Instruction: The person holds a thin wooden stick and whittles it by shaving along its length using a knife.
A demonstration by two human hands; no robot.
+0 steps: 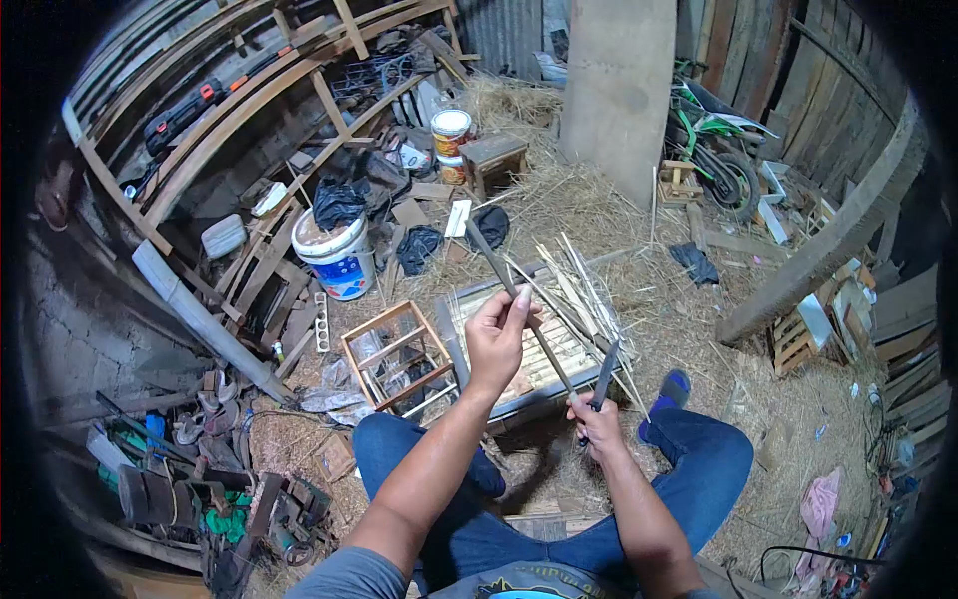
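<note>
My left hand point(502, 337) is closed around the middle of a long thin wooden strip point(547, 351), which runs slanting from upper left to lower right. At the strip's lower end, my right hand point(597, 423) is closed on a knife point(606, 374), its blade pointing up and away from me. The strip's end also touches the right hand's fingers. Beneath the strip lies a slatted wooden panel point(484, 317), with a loose bundle of thin split sticks point(579, 295) on its right side.
Left of the panel stand a small wooden frame point(426, 377) and a white bucket point(334, 262). A stool point(494, 152), paint cans point(451, 130) and a motorbike point(714, 150) are farther back. A slanting post point(848, 225) rises at right. Straw covers the floor.
</note>
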